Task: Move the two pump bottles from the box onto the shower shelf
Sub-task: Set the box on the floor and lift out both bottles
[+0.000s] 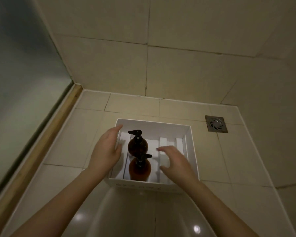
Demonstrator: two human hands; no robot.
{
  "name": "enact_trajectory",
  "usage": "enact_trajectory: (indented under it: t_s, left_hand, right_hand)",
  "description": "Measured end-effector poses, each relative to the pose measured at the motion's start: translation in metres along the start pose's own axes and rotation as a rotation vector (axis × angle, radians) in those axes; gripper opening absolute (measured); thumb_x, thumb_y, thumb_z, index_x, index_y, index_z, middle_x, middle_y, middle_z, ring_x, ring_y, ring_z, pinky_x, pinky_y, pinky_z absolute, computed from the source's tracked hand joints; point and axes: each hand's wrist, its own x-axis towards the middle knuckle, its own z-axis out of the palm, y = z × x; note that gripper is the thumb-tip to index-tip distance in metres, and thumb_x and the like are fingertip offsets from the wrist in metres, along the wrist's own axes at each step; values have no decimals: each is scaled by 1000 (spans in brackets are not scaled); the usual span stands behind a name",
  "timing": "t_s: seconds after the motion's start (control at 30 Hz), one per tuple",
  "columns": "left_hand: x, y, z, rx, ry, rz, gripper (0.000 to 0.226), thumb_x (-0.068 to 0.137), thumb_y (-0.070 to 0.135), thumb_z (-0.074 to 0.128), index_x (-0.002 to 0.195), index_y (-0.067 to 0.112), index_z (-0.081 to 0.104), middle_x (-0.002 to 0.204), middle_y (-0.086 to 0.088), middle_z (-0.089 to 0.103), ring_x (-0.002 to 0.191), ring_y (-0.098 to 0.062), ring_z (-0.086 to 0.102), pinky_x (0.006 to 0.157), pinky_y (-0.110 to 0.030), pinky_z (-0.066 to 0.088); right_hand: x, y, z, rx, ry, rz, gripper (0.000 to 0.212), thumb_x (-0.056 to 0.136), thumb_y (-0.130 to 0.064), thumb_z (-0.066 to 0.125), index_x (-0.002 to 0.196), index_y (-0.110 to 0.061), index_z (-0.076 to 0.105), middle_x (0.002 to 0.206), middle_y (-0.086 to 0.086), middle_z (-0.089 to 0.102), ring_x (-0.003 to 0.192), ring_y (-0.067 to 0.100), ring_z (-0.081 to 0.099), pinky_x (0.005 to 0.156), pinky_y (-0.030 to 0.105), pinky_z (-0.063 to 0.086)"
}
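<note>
While both hands hover over the open white cardboard box [189,134] on the tiled floor, two amber plastic pump bottles with black pump heads stand inside: far bottle [137,145] at 12 o'clock of near bottle [139,169], touching. Left hand [108,151] at 9 o'clock, fingers spread, empty. Right hand [175,164] at 3 o'clock, fingers wide, empty. Square steel drain [216,124] at 2 o'clock.
</note>
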Motion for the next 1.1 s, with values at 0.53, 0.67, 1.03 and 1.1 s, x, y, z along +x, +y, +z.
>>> enact_trajectory:
  t_s: [0.53,0.67,1.03,1.1]
  left_hand:
    - [31,-2,43,-217,-524,-242,55,68,10,77,119,12,56,121,-9,61,115,-26,56,98,-45,48]
    - [27,-4,46,-187,-478,-236,55,70,13,76,120,13,55,124,-8,60,118,-25,55,99,-41,47]
    - [28,-1,40,-155,-521,-195,53,62,14,80,111,15,59,113,-6,62,106,-23,60,92,-40,52]
    - [29,-1,42,-166,-562,-185,57,57,15,82,107,20,54,104,0,59,101,-20,60,89,-36,53]
  right_hand:
    - [17,-7,38,183,-340,-8,74,67,-31,78,129,-40,39,130,-7,56,118,16,54,90,24,47]
    - [16,-1,28,179,-323,18,71,69,-27,78,129,-37,41,128,-6,57,118,17,54,95,29,48]
    - [18,18,22,200,-275,4,77,65,-26,82,129,-33,41,130,-9,53,119,13,52,95,32,51]
    - [18,20,22,211,-281,-3,78,62,-31,82,128,-35,40,130,-12,51,116,10,50,93,25,49]
